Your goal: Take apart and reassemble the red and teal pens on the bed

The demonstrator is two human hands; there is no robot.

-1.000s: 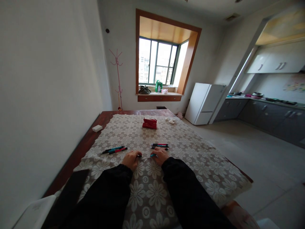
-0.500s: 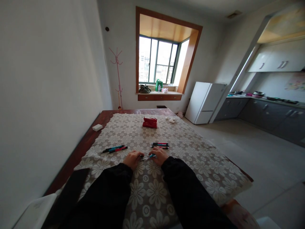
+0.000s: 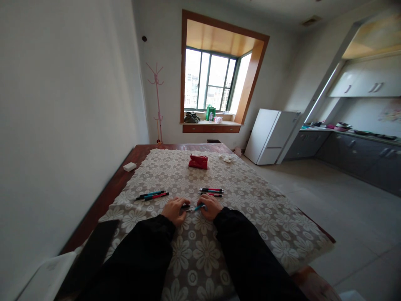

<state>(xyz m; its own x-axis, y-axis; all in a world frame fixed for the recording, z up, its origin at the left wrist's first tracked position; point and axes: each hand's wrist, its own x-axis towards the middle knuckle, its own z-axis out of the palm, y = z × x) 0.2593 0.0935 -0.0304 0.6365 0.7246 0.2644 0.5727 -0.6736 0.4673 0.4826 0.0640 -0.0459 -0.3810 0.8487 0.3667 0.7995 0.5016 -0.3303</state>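
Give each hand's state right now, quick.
Left hand: closed, holding a small black piece.
Right hand: closed, holding a blue pen.

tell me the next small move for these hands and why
Perhaps tilt the blue piece in the right hand into line with the dark piece in the left hand: their near ends are close, but the blue one slants while the dark one lies nearly level in view.
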